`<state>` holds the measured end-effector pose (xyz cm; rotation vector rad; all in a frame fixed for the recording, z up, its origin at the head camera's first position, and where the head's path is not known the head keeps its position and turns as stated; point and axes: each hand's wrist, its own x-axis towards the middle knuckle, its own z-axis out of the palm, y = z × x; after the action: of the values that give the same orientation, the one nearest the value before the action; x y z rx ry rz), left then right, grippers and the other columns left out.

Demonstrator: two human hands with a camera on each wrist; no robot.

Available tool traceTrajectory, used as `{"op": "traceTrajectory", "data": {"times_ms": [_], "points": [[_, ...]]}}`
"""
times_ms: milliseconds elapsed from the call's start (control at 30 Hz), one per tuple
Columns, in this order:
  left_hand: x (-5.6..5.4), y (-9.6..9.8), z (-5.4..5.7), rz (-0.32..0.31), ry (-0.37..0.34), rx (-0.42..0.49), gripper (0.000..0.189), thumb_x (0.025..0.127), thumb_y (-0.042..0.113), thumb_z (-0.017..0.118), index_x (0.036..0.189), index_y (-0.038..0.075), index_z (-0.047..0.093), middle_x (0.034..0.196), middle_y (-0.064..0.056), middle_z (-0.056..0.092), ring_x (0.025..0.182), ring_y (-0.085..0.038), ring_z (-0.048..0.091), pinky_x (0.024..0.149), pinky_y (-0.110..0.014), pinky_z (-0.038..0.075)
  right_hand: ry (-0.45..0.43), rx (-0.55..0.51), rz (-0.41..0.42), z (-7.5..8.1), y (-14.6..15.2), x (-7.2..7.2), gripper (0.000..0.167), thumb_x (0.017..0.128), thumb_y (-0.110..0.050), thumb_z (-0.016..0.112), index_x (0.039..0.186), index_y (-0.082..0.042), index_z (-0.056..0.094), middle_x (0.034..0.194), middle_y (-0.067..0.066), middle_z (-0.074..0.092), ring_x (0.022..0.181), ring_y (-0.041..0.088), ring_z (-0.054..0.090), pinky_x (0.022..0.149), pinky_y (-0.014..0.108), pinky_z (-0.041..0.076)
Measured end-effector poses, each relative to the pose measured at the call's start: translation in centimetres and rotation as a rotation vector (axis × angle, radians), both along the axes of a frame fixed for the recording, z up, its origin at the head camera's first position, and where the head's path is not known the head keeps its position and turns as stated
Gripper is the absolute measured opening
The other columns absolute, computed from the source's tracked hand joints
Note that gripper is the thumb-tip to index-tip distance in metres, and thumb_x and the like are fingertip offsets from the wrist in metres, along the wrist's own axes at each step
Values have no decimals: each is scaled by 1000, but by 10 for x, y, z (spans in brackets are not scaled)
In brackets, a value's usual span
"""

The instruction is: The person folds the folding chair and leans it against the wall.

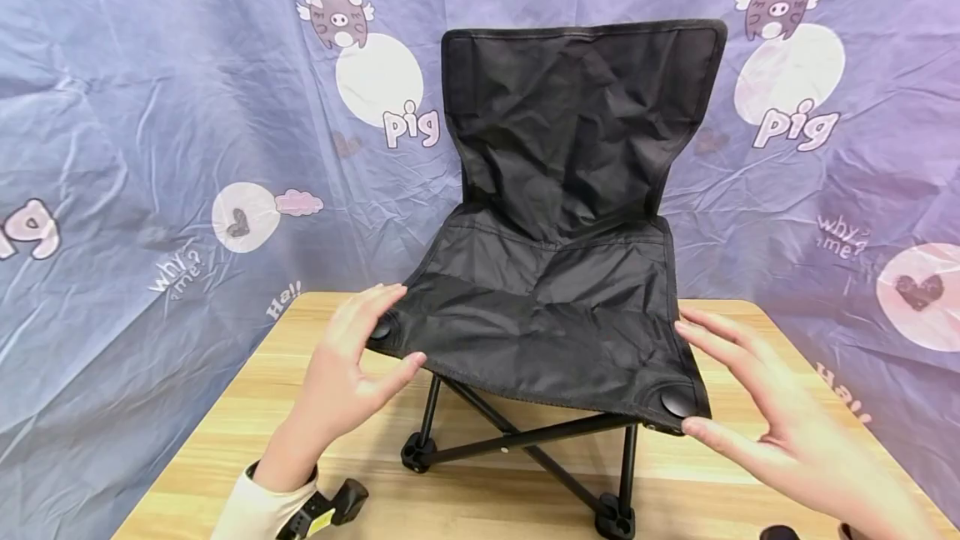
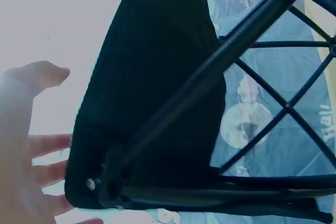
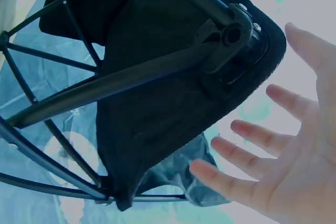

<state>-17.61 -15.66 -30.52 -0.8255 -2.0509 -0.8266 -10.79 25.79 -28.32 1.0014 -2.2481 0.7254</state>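
A black folding chair stands unfolded on the wooden table, its fabric backrest upright and its crossed metal legs spread. My left hand is at the seat's front left corner, fingers extended and thumb apart. At the front right corner, by a round black cap, my right hand has its fingers spread along the seat edge. From below, the left wrist view shows the left fingers beside the fabric corner. In the right wrist view the right fingers are straight, next to the seat corner and its leg joint.
The wooden table carries the chair's feet, one of them a black plastic foot. A purple cloth backdrop with pig prints hangs behind and on both sides. A black wrist device is strapped on my left wrist.
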Motion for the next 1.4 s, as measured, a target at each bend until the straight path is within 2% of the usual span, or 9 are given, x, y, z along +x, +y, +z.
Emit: {"op": "traceTrajectory", "data": {"times_ms": [100, 267, 467, 600, 733, 800, 1033, 1267, 1400], "points": [[-4, -5, -6, -33, -12, 101, 57, 79, 24, 79, 128, 2, 62, 126, -12, 63, 119, -29, 55, 107, -28, 39, 100, -114, 67, -5, -1, -3, 68, 91, -41, 72, 132, 10, 55, 137, 16, 53, 128, 13, 48, 103, 15, 39], [-10, -13, -15, -61, -33, 181, 55, 70, 6, 81, 123, 0, 64, 125, -15, 62, 118, -21, 54, 91, -19, 45, 129, -242, 173, -14, -1, -5, 59, 90, -32, 74, 120, 16, 59, 125, 16, 59, 115, 13, 56, 91, 13, 47], [-16, -23, -28, -160, -160, 293, 54, 72, -8, 75, 124, -3, 64, 122, -13, 60, 109, -10, 56, 78, -14, 50, 54, -336, 163, -31, 9, -3, 59, 85, -24, 80, 120, 17, 58, 114, 11, 61, 106, 14, 58, 88, 13, 49], [-16, -29, -35, -213, -237, 367, 51, 75, -15, 69, 124, -6, 62, 114, -1, 64, 101, -6, 61, 77, -15, 53, -31, -280, 79, -38, 17, 2, 64, 69, 8, 85, 125, 15, 56, 106, 0, 68, 96, 5, 64, 87, 12, 49], [-18, -32, -39, -292, -262, 385, 50, 79, -16, 64, 128, -8, 58, 115, 5, 68, 101, -6, 65, 78, -17, 54, -110, -237, 24, -46, 19, 6, 73, 62, 23, 77, 131, 9, 55, 109, -4, 70, 94, 3, 67, 84, 11, 50], [-20, -33, -42, -357, -262, 395, 51, 80, -16, 63, 131, -8, 56, 117, 4, 68, 100, -7, 66, 79, -17, 54, -148, -274, 69, -50, 19, 5, 71, 66, 26, 73, 132, 9, 55, 112, -3, 70, 95, 3, 67, 83, 11, 51], [-27, -34, -48, -651, -307, 512, 55, 85, -20, 51, 138, -4, 52, 123, -5, 65, 95, -13, 69, 81, -24, 58, -229, -534, 435, -60, 12, -4, 49, 79, 26, 64, 126, 21, 51, 115, 13, 70, 99, 14, 70, 85, 15, 53], [-30, -32, -52, -736, -333, 587, 53, 88, -20, 49, 138, -1, 54, 131, -9, 62, 81, -18, 73, 79, -29, 60, -287, -482, 174, -57, 11, 6, 55, 72, 34, 61, 120, 9, 62, 105, -3, 74, 93, 6, 70, 74, 13, 54], [-31, -29, -52, -785, -334, 623, 51, 89, -19, 49, 138, -3, 54, 131, -11, 61, 86, -20, 73, 80, -32, 60, -285, -524, 225, -59, 12, 4, 52, 72, 34, 61, 119, 10, 62, 106, 1, 74, 93, 8, 71, 74, 14, 55]]}}
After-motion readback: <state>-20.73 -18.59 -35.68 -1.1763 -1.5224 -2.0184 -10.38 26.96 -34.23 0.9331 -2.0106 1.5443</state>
